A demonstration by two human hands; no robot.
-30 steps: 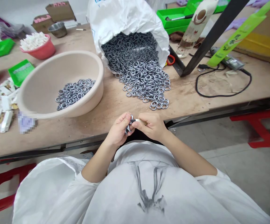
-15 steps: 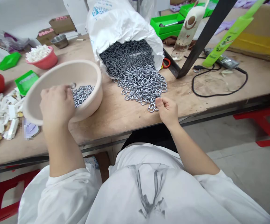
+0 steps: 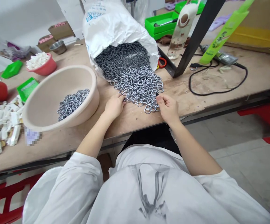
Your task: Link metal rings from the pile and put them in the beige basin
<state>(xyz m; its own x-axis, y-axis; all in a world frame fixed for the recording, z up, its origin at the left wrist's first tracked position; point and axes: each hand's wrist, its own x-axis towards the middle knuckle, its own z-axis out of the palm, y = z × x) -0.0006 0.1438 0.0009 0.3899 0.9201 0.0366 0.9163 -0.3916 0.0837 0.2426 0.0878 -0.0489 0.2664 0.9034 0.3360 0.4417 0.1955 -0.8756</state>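
Many grey metal rings [image 3: 146,82] spill from the mouth of a white woven sack [image 3: 118,26] onto the wooden table. At the left edge of this heap is my left hand [image 3: 113,108], its fingers curled down against the outermost rings; whatever they pinch is hidden. My right hand [image 3: 169,109] is closed at the heap's right edge, thumb pressed on the fingers. A small dark bit shows by its thumb tip, too little to name. Left of my hands, a beige plastic basin [image 3: 43,93] holds more rings, gathered in its right half.
White pieces [image 3: 3,124] lie heaped at the left. Behind the basin stand a pink bowl [image 3: 46,67] and a green tray [image 3: 28,88]. Right of the sack are a black metal frame [image 3: 192,46], a bottle [image 3: 178,39] and a black cable [image 3: 215,94].
My left hand has moved from over the basin, where a ring was at its fingertips, rightward to the heap's edge. My right hand has stayed nearly in place.
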